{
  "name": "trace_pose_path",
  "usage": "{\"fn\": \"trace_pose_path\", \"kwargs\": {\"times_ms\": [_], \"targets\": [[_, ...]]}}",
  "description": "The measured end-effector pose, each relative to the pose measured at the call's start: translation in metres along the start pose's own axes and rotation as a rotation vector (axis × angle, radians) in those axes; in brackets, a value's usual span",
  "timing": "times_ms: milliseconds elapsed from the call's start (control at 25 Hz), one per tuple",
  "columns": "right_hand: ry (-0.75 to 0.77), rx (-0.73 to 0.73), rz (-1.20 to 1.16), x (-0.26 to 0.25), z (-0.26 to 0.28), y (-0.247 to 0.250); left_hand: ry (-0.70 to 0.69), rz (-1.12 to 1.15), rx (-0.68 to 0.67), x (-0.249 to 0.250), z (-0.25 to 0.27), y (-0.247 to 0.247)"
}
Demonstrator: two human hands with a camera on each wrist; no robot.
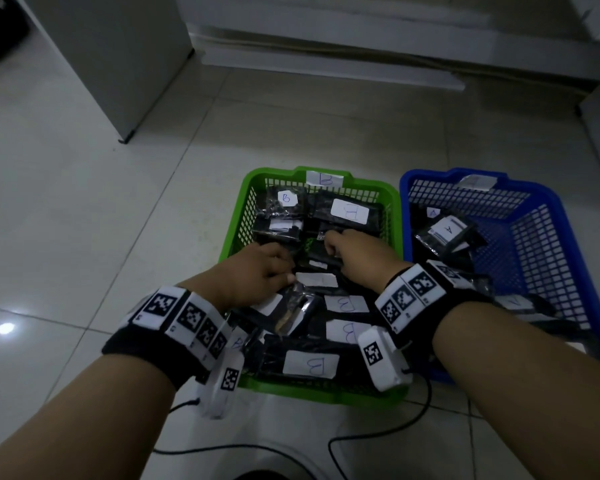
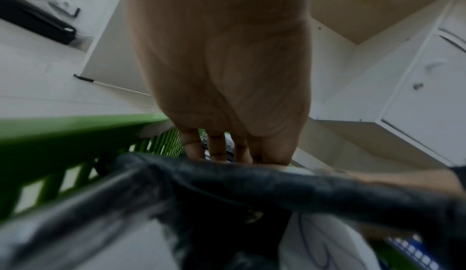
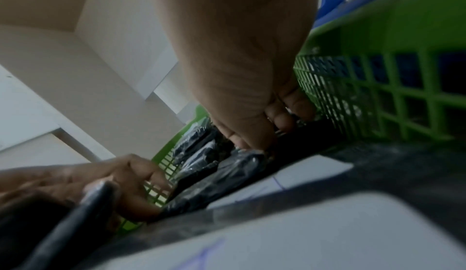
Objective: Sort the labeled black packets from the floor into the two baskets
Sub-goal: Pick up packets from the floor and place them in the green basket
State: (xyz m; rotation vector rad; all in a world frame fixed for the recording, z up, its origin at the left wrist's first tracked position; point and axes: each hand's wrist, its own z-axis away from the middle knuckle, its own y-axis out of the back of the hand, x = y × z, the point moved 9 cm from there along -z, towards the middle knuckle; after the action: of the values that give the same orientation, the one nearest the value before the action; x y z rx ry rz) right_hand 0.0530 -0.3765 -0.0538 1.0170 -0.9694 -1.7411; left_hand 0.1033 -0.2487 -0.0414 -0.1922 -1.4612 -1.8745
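A green basket [image 1: 236,216] tagged B holds several black packets with white B labels, such as the nearest one [image 1: 310,365]. To its right, a blue basket [image 1: 430,174] holds packets labelled A [image 1: 447,232]. Both hands are down inside the green basket. My left hand [image 1: 267,268] has its fingers [image 2: 218,150] behind a black packet [image 2: 252,176] and its thumb along the top edge. My right hand [image 1: 340,249] is curled, and its fingertips [image 3: 279,122] pinch another black packet [image 3: 239,160]. The green mesh wall [image 3: 403,87] rises just to the right of it.
A white cabinet [image 1: 118,64] stands at the back left, and low white furniture [image 1: 326,64] runs along the back. Black cables [image 1: 361,441] trail over the pale tiled floor [image 1: 84,220] near me. The two baskets stand side by side, nearly touching.
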Motion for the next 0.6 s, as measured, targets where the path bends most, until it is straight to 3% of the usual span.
{"fn": "trace_pose_path", "kwargs": {"times_ms": [120, 240, 400, 520, 600], "targets": [[-0.020, 0.015, -0.010, 0.009, -0.005, 0.002, 0.070, 0.024, -0.119, 0.003, 0.004, -0.009], [-0.066, 0.027, -0.083, 0.015, -0.006, 0.002, 0.114, 0.093, -0.141, -0.001, 0.003, -0.012], [-0.064, 0.037, 0.033, 0.017, -0.007, 0.001, 0.189, 0.195, -0.159, -0.008, -0.003, -0.014], [-0.066, 0.103, -0.143, 0.017, -0.008, 0.008, 0.160, 0.234, -0.153, -0.004, -0.004, -0.014], [-0.009, 0.055, -0.196, 0.008, -0.007, 0.005, 0.179, 0.198, -0.189, -0.006, -0.003, -0.016]]}}
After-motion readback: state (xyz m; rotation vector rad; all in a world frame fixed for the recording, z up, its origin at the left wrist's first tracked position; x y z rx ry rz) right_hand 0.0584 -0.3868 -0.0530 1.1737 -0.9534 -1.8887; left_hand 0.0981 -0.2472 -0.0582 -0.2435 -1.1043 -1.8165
